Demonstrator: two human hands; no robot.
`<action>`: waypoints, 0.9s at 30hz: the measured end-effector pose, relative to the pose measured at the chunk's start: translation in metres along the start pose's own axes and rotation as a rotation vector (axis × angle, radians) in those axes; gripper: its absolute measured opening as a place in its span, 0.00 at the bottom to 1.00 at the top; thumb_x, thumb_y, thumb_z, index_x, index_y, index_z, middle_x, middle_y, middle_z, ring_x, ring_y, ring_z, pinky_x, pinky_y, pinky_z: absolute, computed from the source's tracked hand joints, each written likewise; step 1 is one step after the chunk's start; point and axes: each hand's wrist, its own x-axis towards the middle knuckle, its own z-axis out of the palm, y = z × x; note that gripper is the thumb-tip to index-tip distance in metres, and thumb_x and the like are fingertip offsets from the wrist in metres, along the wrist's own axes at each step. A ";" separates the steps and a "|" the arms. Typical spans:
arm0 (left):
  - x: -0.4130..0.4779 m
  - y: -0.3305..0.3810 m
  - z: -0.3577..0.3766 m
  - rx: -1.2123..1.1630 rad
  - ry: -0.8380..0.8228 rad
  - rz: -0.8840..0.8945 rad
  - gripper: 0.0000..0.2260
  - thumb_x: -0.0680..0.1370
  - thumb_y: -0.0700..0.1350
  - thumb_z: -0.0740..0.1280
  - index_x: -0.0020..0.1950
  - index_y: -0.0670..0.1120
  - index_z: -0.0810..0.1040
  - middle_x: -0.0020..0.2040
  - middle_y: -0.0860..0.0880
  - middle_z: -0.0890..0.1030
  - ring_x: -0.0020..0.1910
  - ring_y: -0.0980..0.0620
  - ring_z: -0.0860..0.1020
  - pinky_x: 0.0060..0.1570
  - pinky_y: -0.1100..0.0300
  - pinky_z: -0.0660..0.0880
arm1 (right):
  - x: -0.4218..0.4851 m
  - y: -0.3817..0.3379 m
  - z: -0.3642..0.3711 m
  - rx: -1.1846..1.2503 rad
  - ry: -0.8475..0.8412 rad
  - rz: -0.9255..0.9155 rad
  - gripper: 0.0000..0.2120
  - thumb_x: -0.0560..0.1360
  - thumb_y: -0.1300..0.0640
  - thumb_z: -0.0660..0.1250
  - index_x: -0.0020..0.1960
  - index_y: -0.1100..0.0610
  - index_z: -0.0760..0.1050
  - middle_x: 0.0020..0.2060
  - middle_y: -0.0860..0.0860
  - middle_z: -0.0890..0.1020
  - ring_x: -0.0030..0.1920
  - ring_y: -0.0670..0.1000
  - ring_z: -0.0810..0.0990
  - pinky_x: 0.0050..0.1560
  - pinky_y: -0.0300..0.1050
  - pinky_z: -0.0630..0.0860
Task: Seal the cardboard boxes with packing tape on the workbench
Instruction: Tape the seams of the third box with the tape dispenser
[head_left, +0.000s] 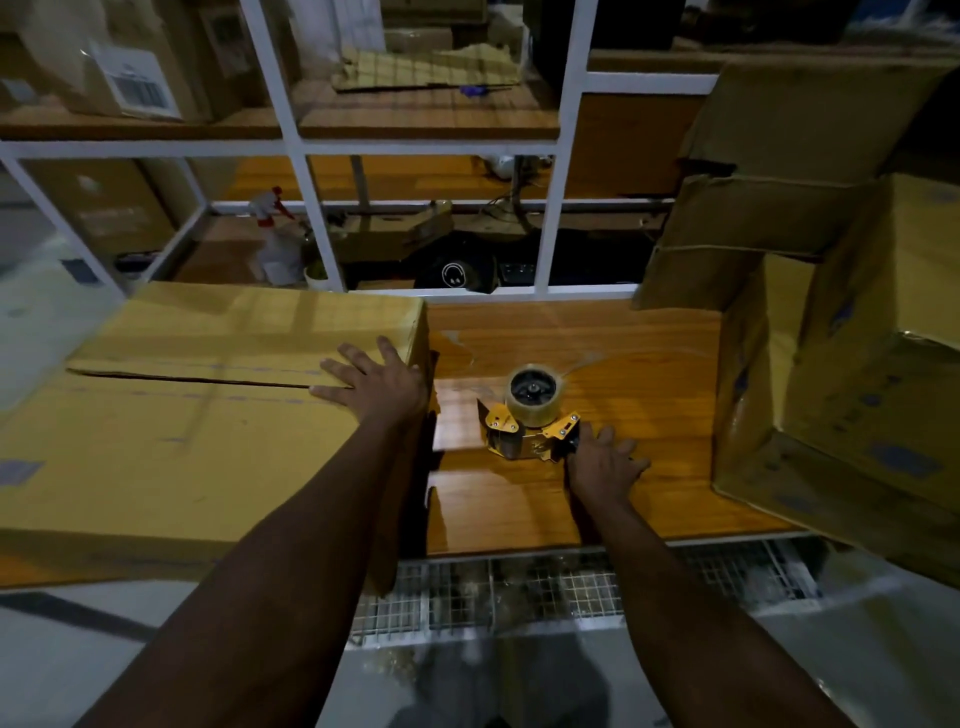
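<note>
Under our right hand the tape dispenser handle is hidden; the box beneath our left hand runs off the left edge.

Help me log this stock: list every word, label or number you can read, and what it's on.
Nothing reads clearly.
Barcode label on a shelf box: blurred.
Blue print on the left cardboard box: blurred.
Blue print on the right cardboard boxes: blurred.
Round face-like sign on a dark object: no words.
</note>
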 end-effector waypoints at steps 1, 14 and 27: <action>0.000 0.000 0.000 -0.003 0.001 0.003 0.31 0.81 0.60 0.52 0.80 0.49 0.49 0.78 0.31 0.42 0.74 0.24 0.40 0.64 0.21 0.40 | 0.000 0.000 0.001 0.003 0.010 0.002 0.22 0.79 0.45 0.62 0.72 0.46 0.63 0.66 0.55 0.70 0.63 0.62 0.68 0.60 0.61 0.66; 0.037 -0.101 -0.032 0.005 0.048 0.164 0.25 0.81 0.61 0.47 0.77 0.54 0.58 0.79 0.41 0.54 0.76 0.31 0.50 0.66 0.24 0.44 | -0.009 -0.053 -0.091 0.260 0.348 0.143 0.19 0.77 0.45 0.67 0.66 0.47 0.69 0.65 0.55 0.72 0.62 0.63 0.69 0.60 0.61 0.64; 0.117 -0.342 -0.103 0.190 0.005 0.426 0.32 0.75 0.69 0.46 0.79 0.61 0.56 0.81 0.51 0.54 0.78 0.46 0.54 0.70 0.37 0.55 | -0.104 -0.276 -0.147 0.357 0.534 -0.031 0.22 0.74 0.45 0.70 0.66 0.45 0.70 0.62 0.52 0.73 0.61 0.60 0.69 0.56 0.57 0.63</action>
